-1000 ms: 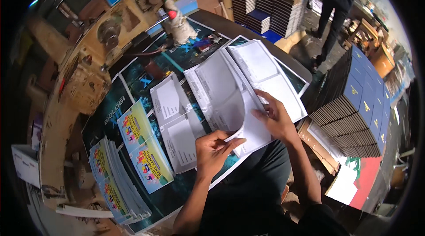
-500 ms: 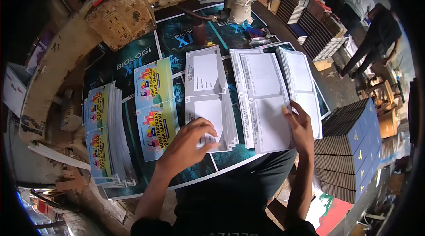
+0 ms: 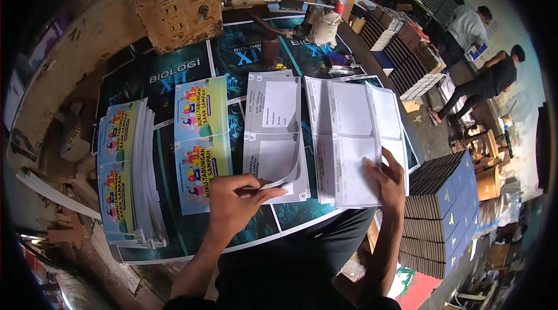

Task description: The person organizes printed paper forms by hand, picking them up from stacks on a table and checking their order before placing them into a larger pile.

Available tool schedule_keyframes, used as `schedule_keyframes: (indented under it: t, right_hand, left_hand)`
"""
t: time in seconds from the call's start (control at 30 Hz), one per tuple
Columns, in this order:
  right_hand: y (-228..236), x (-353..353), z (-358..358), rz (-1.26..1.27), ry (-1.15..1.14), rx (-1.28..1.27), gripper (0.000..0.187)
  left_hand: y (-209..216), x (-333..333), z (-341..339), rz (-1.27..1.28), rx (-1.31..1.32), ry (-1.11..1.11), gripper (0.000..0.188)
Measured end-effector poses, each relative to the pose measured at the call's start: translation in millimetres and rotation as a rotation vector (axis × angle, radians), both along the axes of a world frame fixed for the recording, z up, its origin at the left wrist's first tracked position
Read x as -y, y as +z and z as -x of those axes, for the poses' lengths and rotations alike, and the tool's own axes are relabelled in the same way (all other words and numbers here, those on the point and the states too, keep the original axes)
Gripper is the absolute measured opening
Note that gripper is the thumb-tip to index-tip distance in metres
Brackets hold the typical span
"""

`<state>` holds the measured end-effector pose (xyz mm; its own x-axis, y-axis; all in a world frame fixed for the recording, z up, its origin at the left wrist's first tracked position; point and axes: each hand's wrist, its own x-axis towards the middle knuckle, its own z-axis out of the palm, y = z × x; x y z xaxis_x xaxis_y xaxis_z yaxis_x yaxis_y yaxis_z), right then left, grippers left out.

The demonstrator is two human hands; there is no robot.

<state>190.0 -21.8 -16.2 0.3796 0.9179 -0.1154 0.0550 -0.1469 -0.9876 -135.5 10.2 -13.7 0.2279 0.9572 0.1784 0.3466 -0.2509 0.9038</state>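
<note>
My left hand [image 3: 237,202] pinches the lower edge of the top grey-bordered printed sheet [image 3: 282,104] on the middle stack, and that edge curls up off the sheets below. To its right, my right hand [image 3: 390,185] grips the right edge of some white printed sheets [image 3: 356,156], thumb on top and fingers mostly hidden beneath. These sheets partly overlap another white pile [image 3: 386,109] at the right. Left of my left hand lie colourful printed covers [image 3: 200,109], and farther left stands a thick stack of the same covers [image 3: 116,194] with white paper edges showing.
Dark teal poster sheets [image 3: 168,86] cover the worktable. A worn machine [image 3: 177,13] stands at its far side, with a cloth-wrapped post [image 3: 324,26]. Blue-covered book stacks [image 3: 444,211] rise at the right. Two people [image 3: 465,31] are in the background.
My left hand has closed on the middle stack's top sheet and lifted its lower edge. My right hand still holds its sheets. The view has shifted slightly, and the people behind have changed posture.
</note>
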Motion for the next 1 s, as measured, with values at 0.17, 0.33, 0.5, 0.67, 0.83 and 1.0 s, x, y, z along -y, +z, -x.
schedule_keyframes:
  t: [0.17, 0.33, 0.5, 0.67, 0.83, 1.0]
  right_hand:
    - [6.0, -4.0, 23.4, -0.136, -0.038, -0.080, 0.060]
    - [-0.7, -7.8, 77.1, -0.055, -0.032, 0.065, 0.062]
    - [-26.6, -23.7, 122.0, -0.066, 0.259, 0.038, 0.062]
    - [-29.4, -22.4, 115.0, 0.040, 0.130, -0.068, 0.062]
    - [-12.0, -28.3, 131.3, 0.131, -0.064, -0.039, 0.077]
    - [-7.2, -29.8, 135.2, 0.049, 0.218, 0.085, 0.067]
  left_hand:
    - [-20.5, 2.8, 9.0, 0.179, 0.314, 0.184, 0.025]
    - [-29.7, 13.4, -8.1, 0.282, 0.833, 0.210, 0.017]
    - [-7.5, 10.1, -1.4, 0.301, 0.657, -0.179, 0.018]
    - [25.8, 7.8, 65.9, -0.298, -0.762, 0.000, 0.070]
    - [6.4, 6.3, 115.4, -0.167, -0.620, -0.122, 0.049]
    - [16.9, 22.9, 114.9, -0.059, -0.293, 0.154, 0.007]
